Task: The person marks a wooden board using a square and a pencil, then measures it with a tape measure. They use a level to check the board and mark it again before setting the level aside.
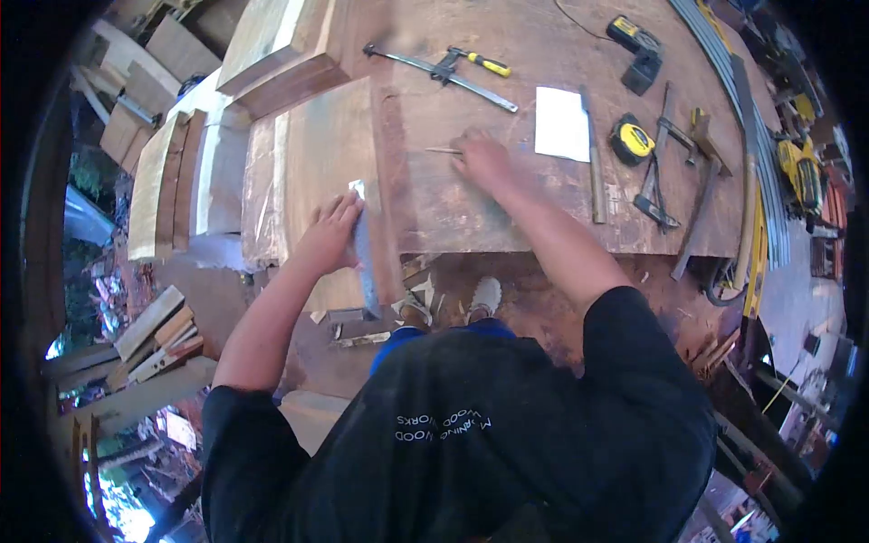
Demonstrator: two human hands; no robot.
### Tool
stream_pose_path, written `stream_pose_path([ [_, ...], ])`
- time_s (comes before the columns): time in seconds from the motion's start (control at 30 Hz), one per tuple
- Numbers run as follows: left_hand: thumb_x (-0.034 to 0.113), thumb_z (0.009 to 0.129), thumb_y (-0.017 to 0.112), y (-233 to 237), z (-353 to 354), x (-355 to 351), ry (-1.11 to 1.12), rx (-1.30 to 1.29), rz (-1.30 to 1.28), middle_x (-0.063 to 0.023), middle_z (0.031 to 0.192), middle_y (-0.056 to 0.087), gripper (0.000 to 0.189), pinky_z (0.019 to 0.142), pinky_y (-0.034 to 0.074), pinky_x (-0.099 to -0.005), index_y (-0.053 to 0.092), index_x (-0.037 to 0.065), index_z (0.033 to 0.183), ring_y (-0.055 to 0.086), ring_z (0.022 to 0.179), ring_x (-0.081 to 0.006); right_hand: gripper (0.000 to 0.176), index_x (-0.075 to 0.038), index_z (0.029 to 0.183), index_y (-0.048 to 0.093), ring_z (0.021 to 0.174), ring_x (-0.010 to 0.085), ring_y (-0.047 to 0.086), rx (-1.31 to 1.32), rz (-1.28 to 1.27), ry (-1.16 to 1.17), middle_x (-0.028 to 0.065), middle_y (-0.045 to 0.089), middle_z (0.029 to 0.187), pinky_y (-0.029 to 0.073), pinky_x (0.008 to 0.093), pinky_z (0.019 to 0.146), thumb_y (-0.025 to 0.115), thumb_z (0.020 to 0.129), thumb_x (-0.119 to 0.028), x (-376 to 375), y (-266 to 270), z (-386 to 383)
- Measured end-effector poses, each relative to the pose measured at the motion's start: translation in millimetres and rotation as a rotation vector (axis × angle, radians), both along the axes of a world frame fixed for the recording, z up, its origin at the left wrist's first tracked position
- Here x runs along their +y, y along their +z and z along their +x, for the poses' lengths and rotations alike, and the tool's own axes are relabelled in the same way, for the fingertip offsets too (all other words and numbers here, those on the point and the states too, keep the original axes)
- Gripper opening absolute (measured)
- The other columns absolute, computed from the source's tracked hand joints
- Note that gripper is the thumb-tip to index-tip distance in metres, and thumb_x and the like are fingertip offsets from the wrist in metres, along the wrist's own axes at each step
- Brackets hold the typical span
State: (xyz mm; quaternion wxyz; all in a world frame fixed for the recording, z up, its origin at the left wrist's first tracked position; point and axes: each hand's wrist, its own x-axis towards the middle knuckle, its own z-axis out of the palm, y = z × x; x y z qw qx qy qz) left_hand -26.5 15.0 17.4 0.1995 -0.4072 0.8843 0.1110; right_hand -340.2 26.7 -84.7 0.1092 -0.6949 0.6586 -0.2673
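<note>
My left hand [331, 233] rests on a wide wooden board [317, 136]. Its fingers and thumb close over a narrow blue-grey straightedge [366, 271] that runs lengthwise along the board near its right side. Over the workbench [453, 217], to the right of the board, is my right hand [484, 161], with its fingers drawn together around one end of a thin pencil [442, 150]. The pencil points left toward the board. The fingertips of the right hand are slightly blurred.
Beyond the hands lie a bar clamp [457, 77], white paper [562, 123] and a tape measure [632, 139]. A hammer [701, 195] and a cordless drill [634, 50] are at the right. Thick wood blocks [281, 45] stand back left; offcuts [163, 330] are piled below.
</note>
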Motion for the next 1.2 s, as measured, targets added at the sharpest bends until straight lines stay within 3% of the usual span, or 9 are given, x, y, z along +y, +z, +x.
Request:
stream_pose_path([
  [0.13, 0.027, 0.052, 0.090, 1, 1, 0, 0.027, -0.003, 0.017, -0.0078, 0.155, 0.025, 0.107, 0.114, 0.023, -0.0554, 0.033, 0.011, 0.142, 0.023, 0.143, -0.0299, 0.025, -0.005, 0.104, 0.065, 0.100, 0.0342, 0.059, 0.188, 0.092, 0.104, 0.0162, 0.062, 0.100, 0.047, 0.0428, 0.088, 0.065, 0.083, -0.018, -23, -13, 2],
  [0.23, 0.028, 0.053, 0.089, 0, 4, -1, 0.015, 0.009, 0.011, -0.0088, 0.155, 0.026, 0.106, 0.114, 0.023, -0.0555, 0.034, 0.011, 0.141, 0.024, 0.143, -0.0305, 0.028, -0.001, 0.104, 0.063, 0.090, 0.0301, 0.063, -0.145, 0.131, 0.066, 0.0151, 0.064, 0.092, 0.050, 0.0411, 0.081, 0.067, 0.083, -0.020, -19, -9, 14],
  [0.4, 0.031, 0.051, 0.090, -9, 13, -6, -0.041, 0.047, 0.007, -0.0105, 0.154, 0.026, 0.111, 0.113, 0.023, -0.0564, 0.032, 0.011, 0.143, 0.025, 0.142, -0.0314, 0.020, -0.002, 0.095, 0.059, 0.066, 0.0129, 0.058, -1.224, 0.459, -0.108, 0.0044, 0.059, 0.080, 0.049, 0.0296, 0.060, 0.058, 0.093, -0.022, 6, -1, 50],
  [0.67, 0.035, 0.052, 0.090, -1, 8, -5, -0.098, 0.040, -0.020, -0.0141, 0.154, 0.025, 0.110, 0.113, 0.024, -0.0563, 0.033, 0.007, 0.142, 0.027, 0.141, -0.0336, 0.015, -0.001, 0.094, 0.055, 0.061, 0.0131, 0.058, -1.390, 0.366, -0.307, 0.0056, 0.059, 0.075, 0.048, 0.0286, 0.052, 0.054, 0.090, -0.016, 59, 0, 54],
  [0.9, 0.039, 0.063, 0.083, -9, 18, -15, -0.164, 0.107, -0.064, -0.0157, 0.149, 0.035, 0.090, 0.111, 0.026, -0.0558, 0.043, 0.006, 0.136, 0.033, 0.138, -0.0325, 0.015, -0.001, 0.098, 0.057, 0.070, 0.0165, 0.061, -1.352, 0.233, -0.449, 0.0079, 0.061, 0.076, 0.048, 0.0281, 0.059, 0.054, 0.087, -0.011, 92, 34, 84],
  [1.03, 0.036, 0.075, 0.074, -5, 14, -25, -0.200, 0.114, -0.056, -0.0147, 0.145, 0.042, 0.069, 0.110, 0.028, -0.0552, 0.050, 0.005, 0.131, 0.036, 0.136, -0.0308, 0.022, 0.000, 0.094, 0.061, 0.073, 0.0236, 0.061, -0.883, 0.171, -0.513, 0.0114, 0.063, 0.078, 0.050, 0.0355, 0.072, 0.058, 0.077, -0.014, 101, 48, 45],
  [1.1, 0.035, 0.076, 0.073, -9, 21, -23, -0.164, 0.092, -0.016, -0.0141, 0.144, 0.043, 0.065, 0.110, 0.028, -0.0551, 0.051, 0.006, 0.130, 0.037, 0.136, -0.0305, 0.021, -0.003, 0.091, 0.064, 0.073, 0.0254, 0.062, -0.063, 0.161, -0.433, 0.0117, 0.064, 0.077, 0.048, 0.0385, 0.074, 0.056, 0.078, -0.018, 101, 43, -4],
  [1.13, 0.033, 0.078, 0.072, -11, 22, -22, -0.158, 0.147, -0.043, -0.0123, 0.142, 0.045, 0.059, 0.109, 0.029, -0.0547, 0.053, 0.008, 0.128, 0.038, 0.135, -0.0302, 0.023, -0.004, 0.095, 0.064, 0.073, 0.0255, 0.062, -0.539, 0.177, -0.598, 0.0117, 0.064, 0.078, 0.050, 0.0378, 0.075, 0.054, 0.082, -0.020, 93, 51, -24],
  [1.2, 0.031, 0.079, 0.070, -16, 26, -23, -0.124, 0.182, -0.077, -0.0104, 0.140, 0.047, 0.054, 0.109, 0.030, -0.0543, 0.054, 0.010, 0.126, 0.039, 0.133, -0.0299, 0.027, 0.000, 0.098, 0.063, 0.074, 0.0242, 0.061, -0.468, -0.011, -0.702, 0.0146, 0.063, 0.077, 0.049, 0.0371, 0.070, 0.048, 0.087, -0.019, 79, 72, -59],
])
